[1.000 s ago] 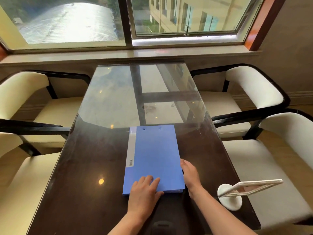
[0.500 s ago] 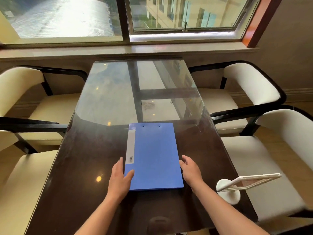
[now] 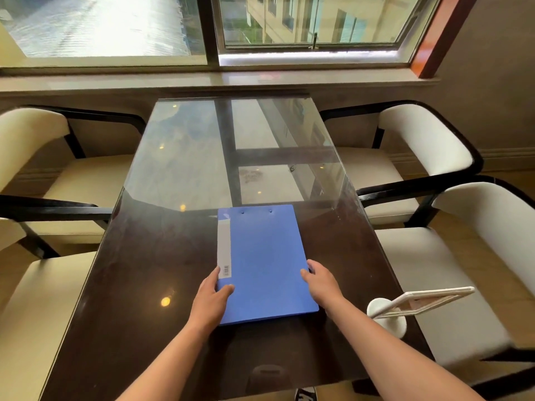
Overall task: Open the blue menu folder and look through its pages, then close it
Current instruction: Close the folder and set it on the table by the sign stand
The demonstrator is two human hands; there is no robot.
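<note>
The blue menu folder (image 3: 265, 263) lies closed and flat on the dark glass-topped table (image 3: 150, 273), its grey spine strip on the left. My left hand (image 3: 210, 302) rests at the folder's left edge near the spine, thumb on top of the cover and fingers along the side. On the opposite side, my right hand (image 3: 321, 283) touches the right edge, fingertips curled at the rim of the cover. Both hands hold the folder by its sides.
A white sign holder on a round base (image 3: 390, 312) stands near the table's right front edge, close to my right forearm. Cream chairs with black frames flank the table on the left (image 3: 37, 146) and right (image 3: 428, 140). A window sill runs behind.
My left hand slid from the folder's near bottom edge over to its left spine edge. My right hand stayed at the right edge. The folder remains closed.
</note>
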